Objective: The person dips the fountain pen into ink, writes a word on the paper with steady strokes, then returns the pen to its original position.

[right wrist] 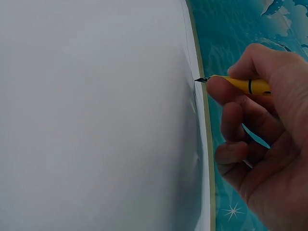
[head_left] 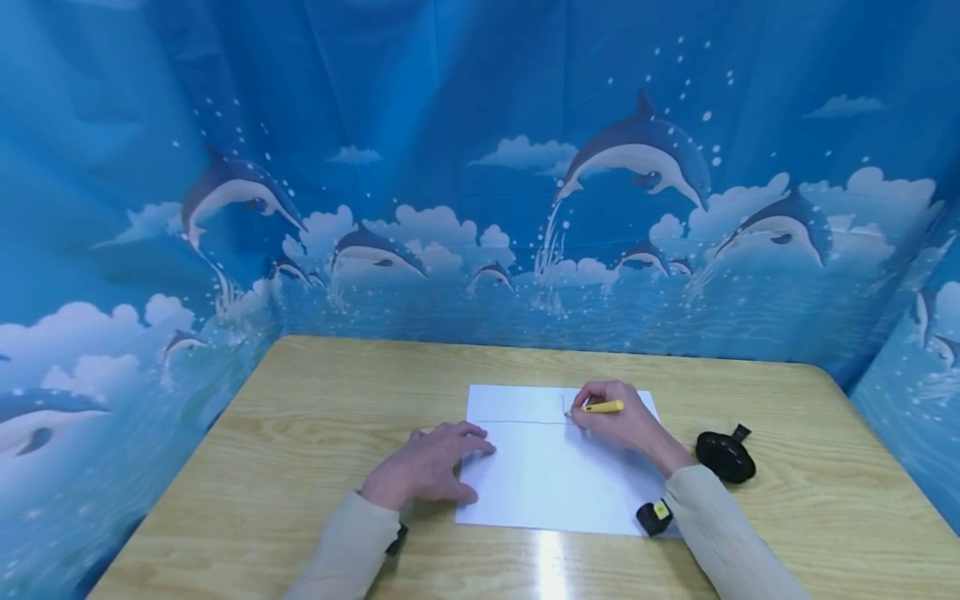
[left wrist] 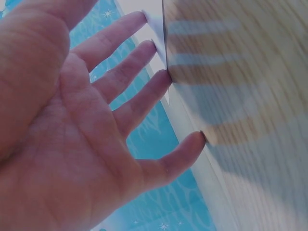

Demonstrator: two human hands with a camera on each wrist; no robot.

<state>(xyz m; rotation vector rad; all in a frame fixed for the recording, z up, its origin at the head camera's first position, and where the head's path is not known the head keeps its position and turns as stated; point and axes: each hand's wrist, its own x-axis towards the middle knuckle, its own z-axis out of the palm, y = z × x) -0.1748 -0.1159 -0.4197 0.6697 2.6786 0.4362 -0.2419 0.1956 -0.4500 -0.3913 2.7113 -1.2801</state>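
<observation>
A white sheet of paper point(head_left: 547, 475) lies on the table, with a thin horizontal line across its upper part and a short vertical line above it. My right hand point(head_left: 617, 417) pinches a yellow fountain pen point(head_left: 604, 407) between thumb and fingers near the upper right of the sheet. In the right wrist view the pen's dark nib point(right wrist: 201, 80) meets the paper. My left hand point(head_left: 435, 462) rests at the sheet's left edge with fingers spread. The left wrist view shows its fingertips point(left wrist: 163, 77) touching the paper's edge and the wood.
To the right of the paper sits a black rounded object point(head_left: 724, 457) with a small tab. A black wrist device point(head_left: 654, 517) with a yellow patch is by the right sleeve. Behind the wooden table point(head_left: 337, 383) hangs a blue dolphin-print curtain point(head_left: 450, 167).
</observation>
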